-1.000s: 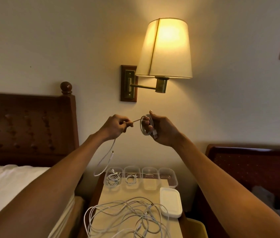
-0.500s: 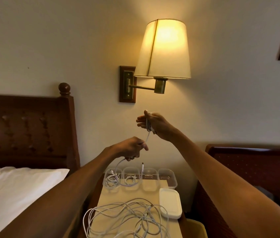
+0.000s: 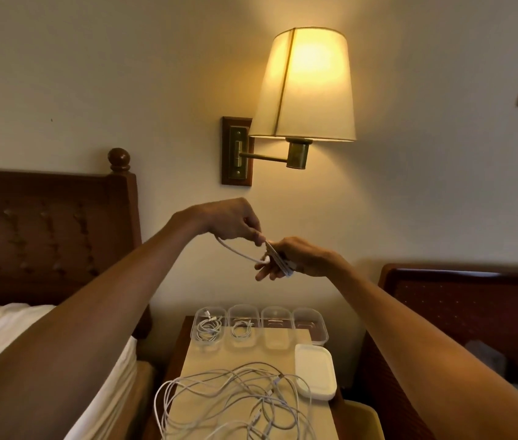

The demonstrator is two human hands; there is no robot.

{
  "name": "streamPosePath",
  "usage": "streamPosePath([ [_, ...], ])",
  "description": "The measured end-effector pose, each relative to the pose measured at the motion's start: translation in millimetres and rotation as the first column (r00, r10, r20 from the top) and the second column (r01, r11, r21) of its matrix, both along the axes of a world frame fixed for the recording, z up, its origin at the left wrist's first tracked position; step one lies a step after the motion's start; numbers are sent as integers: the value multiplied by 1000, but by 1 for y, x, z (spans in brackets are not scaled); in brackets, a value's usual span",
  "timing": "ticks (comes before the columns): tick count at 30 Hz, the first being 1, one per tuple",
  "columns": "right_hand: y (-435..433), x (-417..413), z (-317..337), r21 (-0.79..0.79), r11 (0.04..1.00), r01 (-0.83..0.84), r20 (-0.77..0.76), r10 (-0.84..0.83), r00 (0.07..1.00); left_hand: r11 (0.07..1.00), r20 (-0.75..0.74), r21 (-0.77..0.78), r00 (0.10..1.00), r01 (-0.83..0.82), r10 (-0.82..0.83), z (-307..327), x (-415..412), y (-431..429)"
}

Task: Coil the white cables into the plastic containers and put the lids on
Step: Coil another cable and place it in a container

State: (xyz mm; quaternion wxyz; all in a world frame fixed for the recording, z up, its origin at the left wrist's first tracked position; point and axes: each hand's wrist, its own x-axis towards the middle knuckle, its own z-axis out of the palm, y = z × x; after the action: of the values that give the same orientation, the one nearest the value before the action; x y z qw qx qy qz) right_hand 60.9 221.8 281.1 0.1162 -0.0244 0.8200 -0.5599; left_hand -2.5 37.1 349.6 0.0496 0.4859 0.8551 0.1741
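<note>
Left grip (image 3: pixel 232 223) beside right grip (image 3: pixel 296 258), curled.

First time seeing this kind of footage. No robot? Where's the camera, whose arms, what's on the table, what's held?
No robot here: a person wears one wide-angle camera on the head, so the single view looks forward and down along their own arms. The left hand pinches a white cable while the right hand holds its wound loops. Below, the nightstand carries four clear containers; the two leftmost hold coiled cables, the other two look empty. Nearer lie a tangle of white cables and a stack of white lids. A lit wall lamp hangs above.
</note>
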Motion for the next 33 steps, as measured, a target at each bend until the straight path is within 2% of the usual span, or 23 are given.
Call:
streamPosePath([
  [4,-2,7,6,-262,963,-62,55,79,995,986,-20,160,999,-42,46,-1,-15,-9],
  [11,5,8,13,-439,884,-160,130,239,962,929,-65,367,994,-59,89,-15,-30,-21],
  [16,6,6,14,-579,799,-160,56,235,970,908,-136,413,981,-68,136,-23,-35,-18],
  [19,6,9,19,-671,724,-159,-29,189,982,910,-121,395,975,-123,185,-33,-39,-19],
  [24,3,4,21,-721,690,-54,-86,-12,996,903,31,370,974,-219,224,-65,-30,-13],
  [28,-6,-2,22,-793,610,-14,-136,-155,979,947,202,157,948,-279,246,-90,-17,1],
  [30,-10,-5,22,-799,601,27,-156,-250,956,954,399,64,884,-292,244,-95,-9,10],
  [31,-11,-8,21,-772,633,52,-175,-290,941,962,462,34,858,-269,223,-95,-3,14],
  [33,-12,-13,18,-597,788,148,-240,-351,905,982,511,7,844,-191,161,-86,9,23],
])
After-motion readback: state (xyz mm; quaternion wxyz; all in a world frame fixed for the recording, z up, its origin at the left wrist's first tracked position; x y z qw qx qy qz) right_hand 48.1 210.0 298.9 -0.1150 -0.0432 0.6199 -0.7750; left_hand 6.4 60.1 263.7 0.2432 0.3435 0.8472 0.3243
